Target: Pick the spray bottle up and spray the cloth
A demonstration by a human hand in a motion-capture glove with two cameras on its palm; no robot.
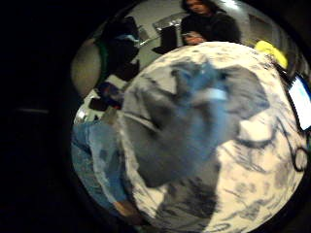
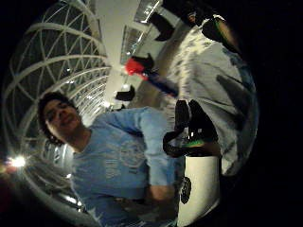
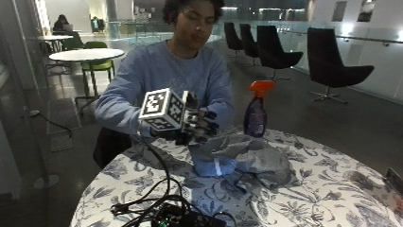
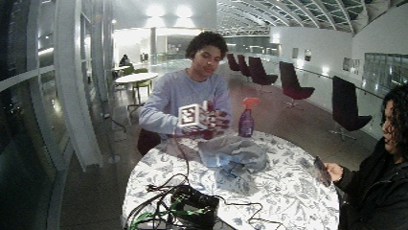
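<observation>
A grey cloth (image 3: 245,158) lies crumpled on the round table with the floral cover (image 3: 327,198), in front of the seated person. The spray bottle (image 3: 256,111), purple with an orange trigger head, stands upright behind the cloth at the table's far edge. My gloved right hand (image 3: 200,125) hangs in the air just above the cloth's near-left end, a hand's width left of the bottle, its fingers spread and holding nothing. The cloth (image 1: 194,126) fills the middle of the little finger side palm view. The bottle (image 2: 151,75) shows small in the thumb side palm view.
A black box with a tangle of cables (image 3: 176,215) sits at the table's front left. A dark flat device (image 3: 393,182) lies at the right rim. Black chairs (image 3: 337,64) stand on the floor behind the table.
</observation>
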